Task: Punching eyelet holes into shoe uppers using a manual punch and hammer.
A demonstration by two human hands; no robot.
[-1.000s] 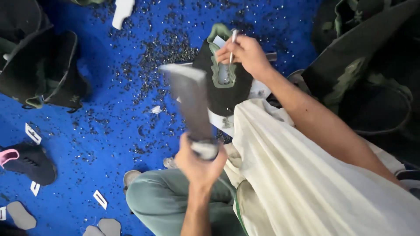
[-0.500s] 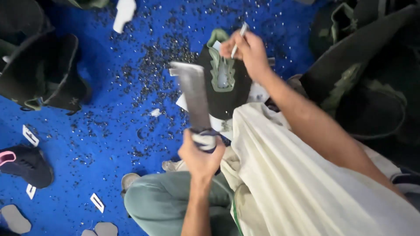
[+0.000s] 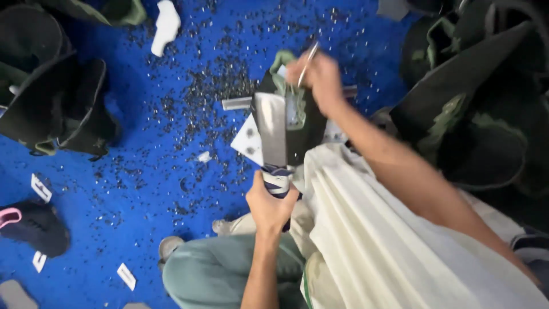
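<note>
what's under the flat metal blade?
Under the flat metal blade, gripped by the left hand, lies a dark shoe piece with green lining and a white paper scrap. The right hand holds a thin rod. The blade hides the shoe piece's left part.

The flat metal blade point(image 3: 270, 130) in the left hand point(image 3: 270, 201) now stands nearly upright and lies over the dark shoe upper point(image 3: 297, 123), where a second ago it tilted left, clear of it. The right hand point(image 3: 317, 77) with its thin metal tool point(image 3: 307, 62) sits slightly higher over the upper's top.
</note>
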